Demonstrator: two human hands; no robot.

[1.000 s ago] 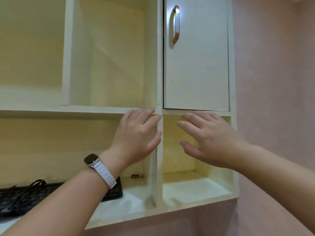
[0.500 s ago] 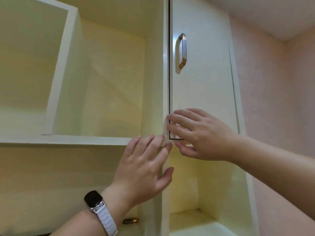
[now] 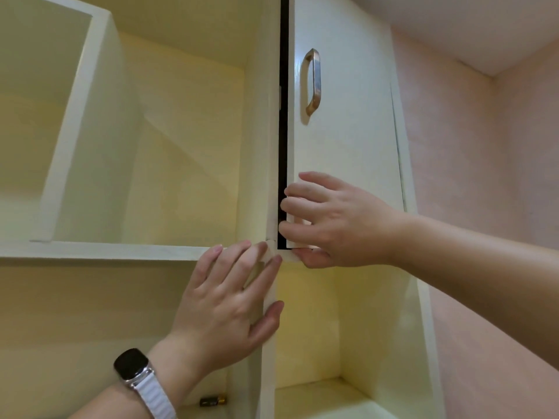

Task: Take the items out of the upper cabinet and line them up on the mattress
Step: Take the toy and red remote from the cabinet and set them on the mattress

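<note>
The upper cabinet's white door with a metal handle stands slightly ajar, a dark gap showing along its left edge. My right hand grips the door's lower left corner, fingertips curled into the gap and thumb under the bottom edge. My left hand, with a watch on a white strap, rests flat with spread fingers against the vertical divider just below the shelf. What is inside the cabinet is hidden behind the door.
Open cream shelf compartments lie to the left of the door. A small battery lies on the lower shelf. A lower open cubby sits under the door. A pink wall runs along the right.
The view has tilted up and closer. My right hand has hooked the door's lower left corner and the door has swung slightly ajar. My left hand has settled on the divider.
</note>
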